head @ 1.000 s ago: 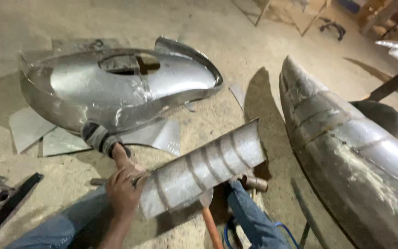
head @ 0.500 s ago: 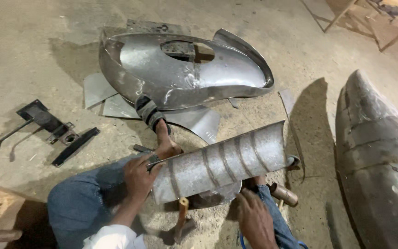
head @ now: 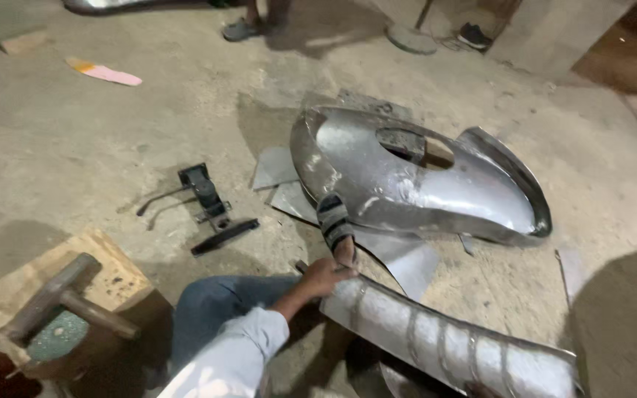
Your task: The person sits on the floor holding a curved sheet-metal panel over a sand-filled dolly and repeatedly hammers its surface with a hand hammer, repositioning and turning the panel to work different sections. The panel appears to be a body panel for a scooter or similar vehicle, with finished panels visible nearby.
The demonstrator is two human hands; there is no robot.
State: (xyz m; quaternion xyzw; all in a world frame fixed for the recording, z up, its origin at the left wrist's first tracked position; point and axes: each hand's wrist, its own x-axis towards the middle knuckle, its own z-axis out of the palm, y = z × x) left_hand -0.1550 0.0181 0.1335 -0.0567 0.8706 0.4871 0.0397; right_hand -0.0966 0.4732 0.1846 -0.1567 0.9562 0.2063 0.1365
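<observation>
My left hand (head: 326,277) grips the upper left end of a long ribbed metal panel (head: 444,340) that lies across my lap and runs toward the lower right. My left sleeve is pale and my knee in blue jeans sits just below the hand. My foot in a striped sandal (head: 335,221) rests just beyond the hand, against a large curved metal shell (head: 422,180) with an oval hole in its top. My right hand is out of view past the bottom edge.
A hammer (head: 57,301) lies on a wooden block (head: 116,278) at lower left. Black tools (head: 211,203) and flat metal offcuts (head: 274,171) lie on the concrete floor. Far off are a pink sandal (head: 105,72) and other people's feet (head: 243,29).
The view has swung left and up, bringing the hammer and wooden block into sight. My right hand, seen at the panel's lower edge before, has dropped out of view. My left hand keeps its grip.
</observation>
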